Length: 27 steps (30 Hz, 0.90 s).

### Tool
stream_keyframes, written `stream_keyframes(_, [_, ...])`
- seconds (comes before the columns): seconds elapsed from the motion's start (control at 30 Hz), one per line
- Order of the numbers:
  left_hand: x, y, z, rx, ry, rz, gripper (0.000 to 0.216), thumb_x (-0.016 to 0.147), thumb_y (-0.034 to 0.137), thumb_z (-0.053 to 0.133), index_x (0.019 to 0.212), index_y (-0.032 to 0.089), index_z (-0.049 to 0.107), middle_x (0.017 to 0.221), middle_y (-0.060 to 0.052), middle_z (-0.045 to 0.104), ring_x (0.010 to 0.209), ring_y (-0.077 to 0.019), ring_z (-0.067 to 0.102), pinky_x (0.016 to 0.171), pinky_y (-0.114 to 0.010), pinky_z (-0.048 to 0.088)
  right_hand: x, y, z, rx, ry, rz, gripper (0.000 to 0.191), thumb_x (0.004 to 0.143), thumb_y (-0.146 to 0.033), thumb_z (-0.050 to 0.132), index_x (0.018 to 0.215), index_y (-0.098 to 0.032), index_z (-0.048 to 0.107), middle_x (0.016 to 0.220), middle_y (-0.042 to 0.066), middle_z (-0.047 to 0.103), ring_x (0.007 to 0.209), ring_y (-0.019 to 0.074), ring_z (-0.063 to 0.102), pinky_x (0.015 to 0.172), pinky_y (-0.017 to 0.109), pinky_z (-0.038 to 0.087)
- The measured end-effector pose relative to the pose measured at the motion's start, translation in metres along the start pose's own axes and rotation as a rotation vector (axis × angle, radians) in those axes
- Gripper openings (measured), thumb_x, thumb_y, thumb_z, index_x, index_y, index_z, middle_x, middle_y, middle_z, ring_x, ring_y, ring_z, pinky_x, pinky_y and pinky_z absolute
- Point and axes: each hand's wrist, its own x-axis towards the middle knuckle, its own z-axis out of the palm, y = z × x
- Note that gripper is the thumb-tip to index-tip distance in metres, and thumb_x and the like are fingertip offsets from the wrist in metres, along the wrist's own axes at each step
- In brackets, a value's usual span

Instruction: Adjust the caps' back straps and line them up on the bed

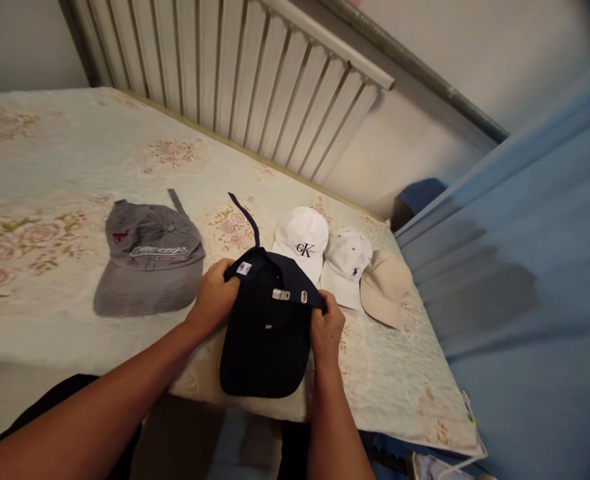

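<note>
A dark baseball cap is held between my two hands near the front edge of the bed, its inside and a metal buckle facing me. My left hand grips the cap's left side, next to a small white label. On the opposite side, my right hand pinches the edge by the metal eyelet. The cap's loose strap sticks out beyond it. To the left lies a grey cap with lettering. Just past the dark cap sits a white cap with CK letters.
Right of these lie another white cap with a small blue emblem and a beige cap. They rest on a flowered bed cover. A white radiator stands along the wall, and a blue curtain hangs at right.
</note>
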Motion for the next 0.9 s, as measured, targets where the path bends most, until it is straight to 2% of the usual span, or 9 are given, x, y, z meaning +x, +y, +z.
stream_keyframes(0.07, [-0.001,0.003,-0.003,-0.004,-0.015,-0.002,0.014,0.077,0.030,0.054,0.086,0.022,0.063,0.076,-0.001,0.063,0.075,-0.0216,0.057,0.067,-0.030,0.041,0.000,0.001,0.000,0.047,0.024,0.012,0.033,0.075,-0.019,0.044,0.099,-0.019,0.067,0.096,0.004,0.071,0.090,0.0213,0.061,0.085,0.032,0.044])
stream_keyframes(0.17, [0.002,0.004,-0.004,-0.014,-0.034,-0.071,0.020,0.079,0.039,0.057,0.083,0.021,0.065,0.072,0.000,0.064,0.071,-0.0207,0.057,0.065,-0.030,0.040,0.001,0.002,0.000,0.089,0.008,0.025,0.033,0.074,-0.020,0.045,0.097,-0.020,0.068,0.095,0.004,0.071,0.090,0.0219,0.061,0.087,0.033,0.045])
stream_keyframes(0.3, [0.004,0.000,0.000,-0.246,-0.117,-0.183,0.027,0.075,0.042,0.063,0.088,0.018,0.068,0.073,0.000,0.066,0.067,-0.0186,0.058,0.061,-0.028,0.041,0.002,0.006,0.003,0.078,-0.016,0.035,0.034,0.072,-0.019,0.045,0.097,-0.019,0.068,0.095,0.005,0.071,0.092,0.0229,0.062,0.089,0.036,0.046])
stream_keyframes(0.37, [0.003,0.001,0.002,-0.371,-0.153,-0.215,0.029,0.073,0.041,0.066,0.090,0.017,0.068,0.074,-0.001,0.068,0.067,-0.0180,0.059,0.060,-0.027,0.042,0.000,0.006,0.006,0.091,-0.039,0.030,0.041,0.071,-0.017,0.045,0.105,-0.018,0.067,0.102,0.007,0.071,0.097,0.0236,0.062,0.093,0.039,0.046])
stream_keyframes(0.5, [-0.004,0.012,0.001,-0.487,-0.206,-0.275,0.030,0.068,0.039,0.073,0.089,0.017,0.069,0.078,-0.003,0.071,0.067,-0.0185,0.062,0.061,-0.027,0.046,-0.008,-0.004,0.012,0.151,-0.054,-0.090,0.059,0.072,-0.013,0.046,0.130,-0.019,0.055,0.133,0.009,0.058,0.124,0.0247,0.052,0.110,0.045,0.035])
stream_keyframes(0.6, [-0.010,0.021,-0.001,-0.531,-0.264,-0.316,0.033,0.065,0.037,0.077,0.090,0.017,0.070,0.079,-0.003,0.072,0.067,-0.0184,0.063,0.062,-0.028,0.047,-0.017,-0.020,0.015,0.184,-0.051,-0.209,0.054,0.077,-0.015,0.049,0.130,-0.024,0.055,0.138,0.007,0.054,0.133,0.0250,0.042,0.116,0.047,0.027])
stream_keyframes(0.67, [-0.014,0.024,-0.001,-0.531,-0.301,-0.327,0.035,0.065,0.037,0.077,0.092,0.017,0.069,0.079,-0.002,0.071,0.067,-0.0178,0.062,0.062,-0.027,0.046,-0.022,-0.029,0.017,0.208,-0.050,-0.198,0.038,0.081,-0.020,0.052,0.117,-0.024,0.063,0.122,0.008,0.063,0.120,0.0257,0.054,0.109,0.047,0.037])
stream_keyframes(0.77, [-0.023,0.026,0.001,-0.474,-0.328,-0.284,0.031,0.069,0.039,0.072,0.090,0.017,0.067,0.075,0.000,0.068,0.066,-0.0168,0.059,0.061,-0.026,0.044,-0.026,-0.039,0.024,0.331,-0.113,-0.038,0.018,0.082,-0.026,0.057,0.098,-0.022,0.066,0.089,0.005,0.069,0.083,0.0208,0.065,0.083,0.039,0.053])
stream_keyframes(0.9, [-0.034,0.027,0.008,-0.309,-0.357,-0.184,0.032,0.076,0.046,0.063,0.085,0.016,0.064,0.072,0.000,0.063,0.067,-0.0180,0.055,0.062,-0.028,0.041,-0.029,-0.049,0.033,0.575,-0.256,0.220,0.017,0.076,-0.028,0.065,0.091,-0.020,0.063,0.066,-0.003,0.062,0.059,0.0136,0.061,0.056,0.025,0.048])
